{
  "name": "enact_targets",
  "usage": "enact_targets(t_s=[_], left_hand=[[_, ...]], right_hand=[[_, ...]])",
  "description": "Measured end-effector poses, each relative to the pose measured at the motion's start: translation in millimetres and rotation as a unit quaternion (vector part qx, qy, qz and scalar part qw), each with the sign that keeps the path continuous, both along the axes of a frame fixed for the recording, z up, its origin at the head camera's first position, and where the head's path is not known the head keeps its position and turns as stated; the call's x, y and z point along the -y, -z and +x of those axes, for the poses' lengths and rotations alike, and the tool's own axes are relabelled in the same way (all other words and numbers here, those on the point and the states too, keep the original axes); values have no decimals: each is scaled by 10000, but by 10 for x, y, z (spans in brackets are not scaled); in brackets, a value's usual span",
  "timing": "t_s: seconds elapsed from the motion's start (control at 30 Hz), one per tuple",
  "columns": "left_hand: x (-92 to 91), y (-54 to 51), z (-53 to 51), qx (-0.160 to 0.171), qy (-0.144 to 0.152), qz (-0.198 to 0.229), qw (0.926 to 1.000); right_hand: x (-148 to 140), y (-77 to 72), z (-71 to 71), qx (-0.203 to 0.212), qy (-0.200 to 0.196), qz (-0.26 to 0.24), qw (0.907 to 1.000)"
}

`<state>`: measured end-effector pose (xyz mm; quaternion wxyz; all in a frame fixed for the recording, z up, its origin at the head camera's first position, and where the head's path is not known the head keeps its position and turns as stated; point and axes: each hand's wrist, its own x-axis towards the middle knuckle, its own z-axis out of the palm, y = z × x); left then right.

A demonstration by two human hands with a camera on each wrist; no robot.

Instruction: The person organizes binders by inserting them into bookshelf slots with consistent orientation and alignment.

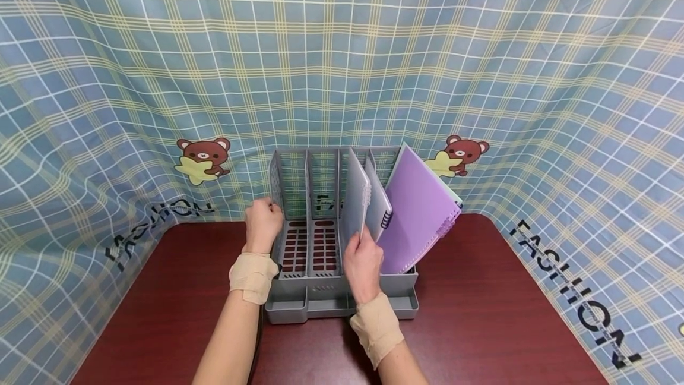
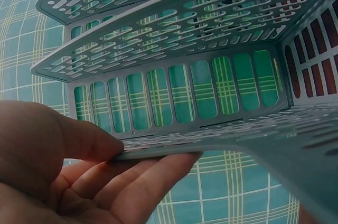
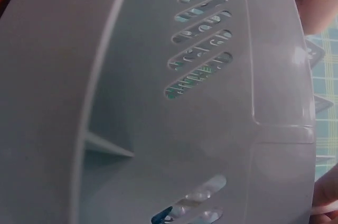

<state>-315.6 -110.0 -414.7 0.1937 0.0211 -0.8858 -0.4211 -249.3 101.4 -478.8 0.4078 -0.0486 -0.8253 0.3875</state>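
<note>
A grey desktop file organizer (image 1: pixel 327 290) with upright slotted dividers stands on the table. My left hand (image 1: pixel 263 223) grips its left side panel; in the left wrist view the thumb and fingers (image 2: pixel 142 182) pinch the panel's edge. With my right hand (image 1: pixel 363 263) I pinch the lower front corner of a pale, translucent-covered coil notebook (image 1: pixel 354 195), standing upright in a middle slot. Right of it leans a second pale notebook (image 1: pixel 378 199) with black coils. A purple notebook (image 1: pixel 419 212) tilts rightward in the last slot, a mint-green one (image 1: pixel 446 185) behind it.
The organizer has a front tray (image 1: pixel 288 312) and two left slots with slotted floors. Dark red tabletop (image 1: pixel 481 314) lies around it. A blue plaid curtain (image 1: pixel 320 64) with bear prints hangs behind and at both sides.
</note>
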Motion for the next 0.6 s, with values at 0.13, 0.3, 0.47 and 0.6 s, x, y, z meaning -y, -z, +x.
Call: enact_targets(t_s=[0.13, 0.3, 0.47, 0.6], left_hand=[[8, 10, -1, 38, 25, 13, 10000], [26, 13, -9, 96, 96, 37, 9999], [29, 11, -10, 78, 99, 31, 9999], [17, 17, -6, 92, 79, 40, 9999]], right_hand=[[-19, -9, 7, 310, -34, 133, 9994], [-57, -57, 27, 857, -240, 328, 9955], [-103, -118, 39, 1247, -342, 463, 9905], [-145, -119, 41, 1503, -334, 517, 9867]])
